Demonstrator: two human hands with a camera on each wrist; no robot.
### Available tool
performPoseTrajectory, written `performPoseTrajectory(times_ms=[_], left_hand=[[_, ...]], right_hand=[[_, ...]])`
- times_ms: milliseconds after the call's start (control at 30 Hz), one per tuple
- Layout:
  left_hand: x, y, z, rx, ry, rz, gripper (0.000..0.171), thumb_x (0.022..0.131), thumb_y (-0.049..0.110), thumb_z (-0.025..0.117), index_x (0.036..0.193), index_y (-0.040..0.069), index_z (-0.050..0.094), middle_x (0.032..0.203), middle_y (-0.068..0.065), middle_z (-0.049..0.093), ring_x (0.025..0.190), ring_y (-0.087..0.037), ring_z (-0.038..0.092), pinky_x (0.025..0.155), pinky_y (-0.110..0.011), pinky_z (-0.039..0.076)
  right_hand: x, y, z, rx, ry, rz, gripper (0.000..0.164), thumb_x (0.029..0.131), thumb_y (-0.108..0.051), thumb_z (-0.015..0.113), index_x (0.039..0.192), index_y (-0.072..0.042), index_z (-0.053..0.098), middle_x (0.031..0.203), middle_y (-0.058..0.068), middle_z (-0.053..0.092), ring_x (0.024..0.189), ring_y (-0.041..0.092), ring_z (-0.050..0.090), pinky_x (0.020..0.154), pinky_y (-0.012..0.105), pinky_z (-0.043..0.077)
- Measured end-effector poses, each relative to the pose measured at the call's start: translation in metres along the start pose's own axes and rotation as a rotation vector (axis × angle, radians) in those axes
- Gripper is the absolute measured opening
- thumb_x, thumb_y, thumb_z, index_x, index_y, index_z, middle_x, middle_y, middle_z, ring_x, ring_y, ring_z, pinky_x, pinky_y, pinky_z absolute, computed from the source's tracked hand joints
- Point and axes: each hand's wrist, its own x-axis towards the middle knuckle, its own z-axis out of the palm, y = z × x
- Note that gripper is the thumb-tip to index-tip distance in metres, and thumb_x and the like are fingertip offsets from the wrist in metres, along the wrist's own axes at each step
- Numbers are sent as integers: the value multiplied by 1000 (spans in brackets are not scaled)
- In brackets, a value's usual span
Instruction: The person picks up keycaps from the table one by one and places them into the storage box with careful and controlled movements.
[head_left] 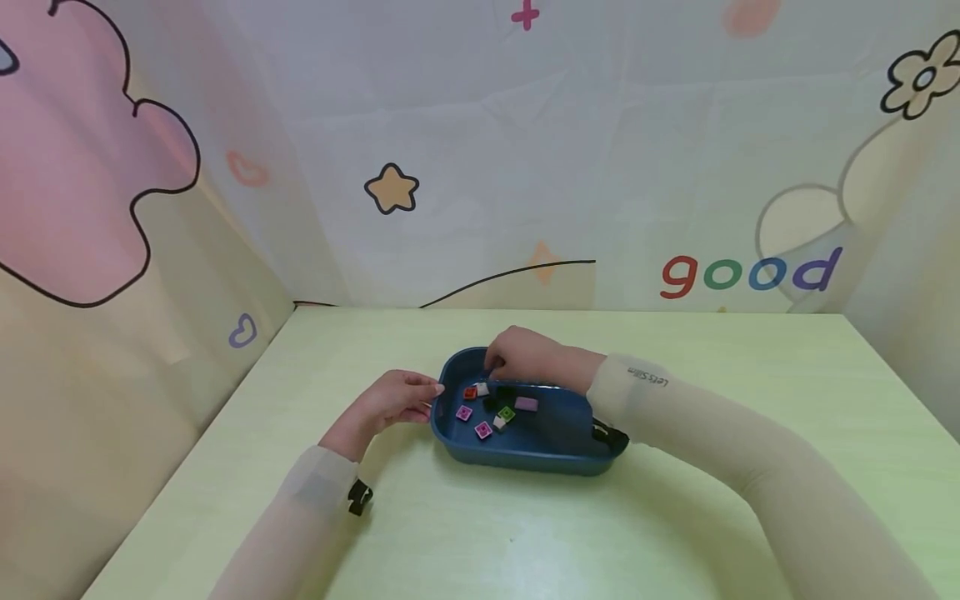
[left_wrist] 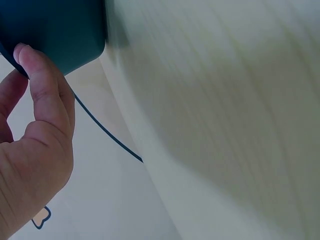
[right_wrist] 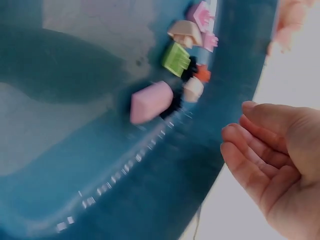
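Observation:
A dark blue basin (head_left: 525,461) with rounded corners sits on the table. Small toy bricks lie inside it toward the left: a lilac block (head_left: 527,404), a green brick (head_left: 507,414), an orange-red brick (head_left: 469,392), two pink bricks (head_left: 483,430), black ones and whitish ones. My left hand (head_left: 393,398) pinches the basin's left rim; the left wrist view shows its fingers (left_wrist: 45,92) on both sides of the edge. Over the back rim hovers my right hand (head_left: 525,354), its fingers loosely bent, with nothing between them in the right wrist view.
A pale green-yellow table (head_left: 510,533) surrounds the basin. Behind it and along both sides hangs a printed cloth (head_left: 480,150) with a star, flowers and the word "good". Black wrist straps (head_left: 360,497) show on both sleeves.

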Motion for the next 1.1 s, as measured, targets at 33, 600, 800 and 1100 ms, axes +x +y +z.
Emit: performPoseTrajectory(times_ms=[33, 600, 800, 1100], left_hand=[[0, 0, 0, -1, 1, -1, 35, 103, 19, 62, 128, -6, 63, 86, -2, 68, 67, -10, 63, 65, -16, 57], [-1, 0, 1, -1, -7, 11, 36, 103, 18, 61, 130, -7, 62, 89, -4, 70, 68, -9, 64, 65, -16, 57], [2, -3, 1, 8, 0, 0, 37, 103, 19, 61, 130, -7, 62, 90, -4, 70, 68, -10, 63, 65, -17, 57], [3, -2, 0, 15, 0, 19, 37, 104, 19, 61, 129, -7, 63, 89, -4, 69, 67, -10, 64, 65, -17, 57]], right_hand=[[-3, 1, -4, 4, 11, -8, 22, 98, -13, 67, 115, -3, 77, 113, 12, 77, 102, 23, 72, 97, 36, 59], [-73, 10, -65, 77, 230, -1, 21, 98, -12, 68, 113, -2, 77, 104, 13, 78, 88, 21, 71, 84, 39, 61], [-103, 18, -67, 149, 296, 42, 20, 96, -11, 70, 112, -3, 77, 105, 12, 78, 87, 21, 69, 82, 39, 61], [-139, 36, -62, 184, 373, 141, 24, 96, -17, 72, 115, -3, 76, 101, 10, 77, 89, 20, 68, 84, 42, 61]])
